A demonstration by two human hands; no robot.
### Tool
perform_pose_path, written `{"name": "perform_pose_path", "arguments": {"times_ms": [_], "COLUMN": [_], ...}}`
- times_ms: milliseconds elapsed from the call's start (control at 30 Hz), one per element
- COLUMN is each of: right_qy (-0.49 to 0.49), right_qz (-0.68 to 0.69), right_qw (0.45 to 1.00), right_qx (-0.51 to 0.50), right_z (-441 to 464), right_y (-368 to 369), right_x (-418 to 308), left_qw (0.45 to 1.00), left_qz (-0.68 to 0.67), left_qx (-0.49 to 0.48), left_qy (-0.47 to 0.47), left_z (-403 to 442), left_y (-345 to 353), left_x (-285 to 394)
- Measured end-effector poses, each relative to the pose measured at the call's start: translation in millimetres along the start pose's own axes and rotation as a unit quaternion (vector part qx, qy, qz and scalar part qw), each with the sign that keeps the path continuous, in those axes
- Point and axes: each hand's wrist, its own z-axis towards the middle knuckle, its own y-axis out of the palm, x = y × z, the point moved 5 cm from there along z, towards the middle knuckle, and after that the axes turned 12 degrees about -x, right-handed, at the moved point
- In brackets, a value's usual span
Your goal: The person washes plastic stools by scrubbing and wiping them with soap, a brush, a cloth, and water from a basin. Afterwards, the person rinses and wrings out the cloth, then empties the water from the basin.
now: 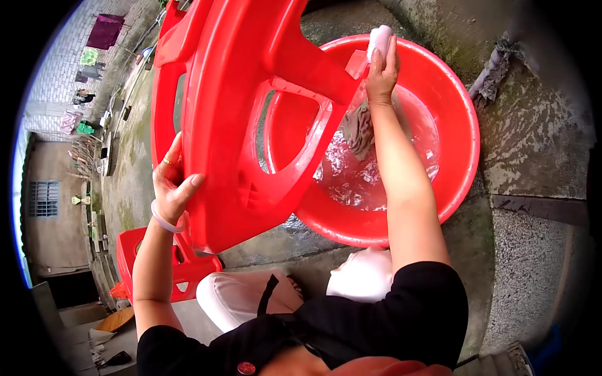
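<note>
A red plastic chair (216,125) is tilted up in front of me, partly over the red basin (461,144). My left hand (172,188) grips its near left edge, thumb on the face and fingers round the rim. Beyond the chair's right corner, my right hand (384,74) holds a pale pink scrub brush (380,40) with whitish bristles turned toward the plastic. Whether the bristles touch it I cannot tell. Inside the basin, a wet grey-brown cloth (359,131) lies in rippling water (357,178).
Another red plastic seat (172,272) stands on the concrete at lower left. A greyish wet cloth (492,72) hangs or lies right of the basin. Laundry (105,31) hangs along the brick wall at far left. My knees (364,276) are close to the basin's near rim.
</note>
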Motion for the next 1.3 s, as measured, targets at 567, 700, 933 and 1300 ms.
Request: {"name": "perform_pose_path", "arguments": {"times_ms": [567,700,933,1300], "right_qy": [0.479,0.429,0.496,0.577], "right_qz": [0.572,0.638,-0.335,-0.066], "right_qw": [0.665,0.640,0.775,0.787], "right_qx": [-0.036,0.000,-0.204,-0.206], "right_z": [-107.0,-70.4,-114.5,-225.1], "right_y": [63.7,-7.3,-161.6,-74.9], "right_x": [104.4,83.0,116.4,197.6], "left_qw": [1.000,0.999,0.998,0.998], "left_qz": [0.013,0.038,0.061,0.059], "left_qx": [0.003,0.011,0.019,0.005], "left_qy": [-0.009,0.007,0.004,0.001], "left_z": [-7.8,-7.8,-5.1,7.6], "left_y": [-21.1,-24.3,-11.6,5.2], "left_x": [-12.2,-17.1,-5.6,7.8]}}
